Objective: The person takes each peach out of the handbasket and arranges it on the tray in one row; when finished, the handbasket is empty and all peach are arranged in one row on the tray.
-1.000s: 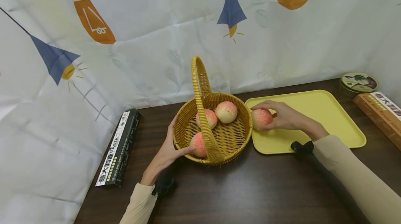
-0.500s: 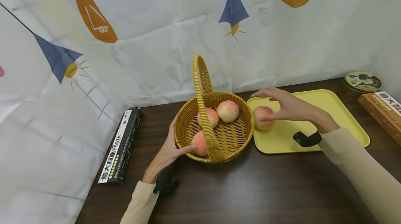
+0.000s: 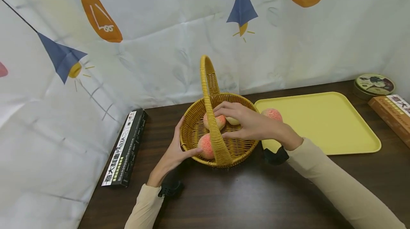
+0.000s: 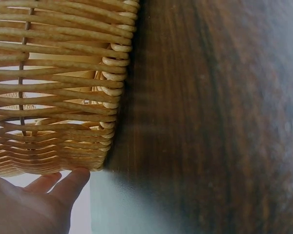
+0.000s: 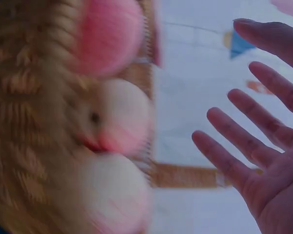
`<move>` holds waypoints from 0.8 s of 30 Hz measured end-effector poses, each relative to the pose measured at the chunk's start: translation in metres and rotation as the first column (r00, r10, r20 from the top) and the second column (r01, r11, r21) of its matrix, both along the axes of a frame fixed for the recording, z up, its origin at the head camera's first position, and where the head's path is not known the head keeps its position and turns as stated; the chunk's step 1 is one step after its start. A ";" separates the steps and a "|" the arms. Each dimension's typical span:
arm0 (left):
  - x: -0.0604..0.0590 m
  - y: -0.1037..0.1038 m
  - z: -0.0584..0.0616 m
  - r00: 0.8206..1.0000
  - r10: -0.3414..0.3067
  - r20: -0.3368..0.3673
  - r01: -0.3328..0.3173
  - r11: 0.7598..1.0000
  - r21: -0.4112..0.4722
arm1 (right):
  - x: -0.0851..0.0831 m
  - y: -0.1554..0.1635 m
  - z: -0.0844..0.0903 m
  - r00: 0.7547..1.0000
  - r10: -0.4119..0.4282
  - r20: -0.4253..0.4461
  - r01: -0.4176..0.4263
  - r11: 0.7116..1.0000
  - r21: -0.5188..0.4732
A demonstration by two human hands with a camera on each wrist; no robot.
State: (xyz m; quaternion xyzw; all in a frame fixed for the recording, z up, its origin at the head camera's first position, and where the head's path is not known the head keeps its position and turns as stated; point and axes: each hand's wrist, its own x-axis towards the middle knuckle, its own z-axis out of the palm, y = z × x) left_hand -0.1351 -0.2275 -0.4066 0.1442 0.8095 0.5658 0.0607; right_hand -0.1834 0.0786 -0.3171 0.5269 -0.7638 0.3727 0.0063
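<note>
A yellow wicker basket [image 3: 238, 147] with a tall handle holds several pinkish peaches. One peach [image 3: 206, 146] lies near its front left, another [image 3: 220, 122] behind the handle, and a third [image 3: 233, 120] is partly hidden by my right hand. My left hand [image 3: 174, 154] grips the basket's left rim, thumb over the edge; in the left wrist view its fingers touch the woven wall [image 4: 58, 87]. Over the basket hovers my right hand [image 3: 256, 124], fingers spread and holding nothing, as the right wrist view confirms. A further peach [image 3: 273, 114] sits on the yellow tray [image 3: 330, 125], half covered by that hand.
A black pasta box [image 3: 125, 150] lies left of the basket. At the right end of the dark table [image 3: 208, 200] are a round tin [image 3: 374, 86] and a brown box [image 3: 392, 115]. A patterned white cloth [image 3: 160, 61] hangs behind.
My right hand let go of the peach at the tray's left edge, lifted off it, and moved left over the basket. The left hand keeps its hold on the rim.
</note>
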 end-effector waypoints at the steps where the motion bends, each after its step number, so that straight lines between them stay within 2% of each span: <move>1: 0.000 0.000 0.000 1.000 0.002 0.001 -0.002 1.000 -0.002 | -0.001 -0.006 -0.006 1.000 0.011 0.003 -0.011 1.000 0.010; 7: 0.001 -0.001 0.001 1.000 0.012 0.017 -0.012 1.000 -0.007 | -0.003 -0.036 -0.035 0.993 0.089 0.072 -0.091 0.995 0.029; 12: 0.001 -0.002 0.000 1.000 0.019 0.011 -0.019 1.000 -0.012 | -0.003 -0.047 -0.051 0.987 0.126 0.095 -0.131 0.990 0.050; 17: 0.001 -0.001 0.001 1.000 0.019 0.010 -0.018 1.000 -0.009 | 0.000 -0.049 -0.059 0.989 0.109 0.096 -0.117 0.990 0.079; 24: 0.001 -0.001 0.001 1.000 0.019 0.011 -0.019 1.000 0.002 | 0.004 -0.052 -0.061 0.990 0.115 0.080 -0.124 0.985 0.116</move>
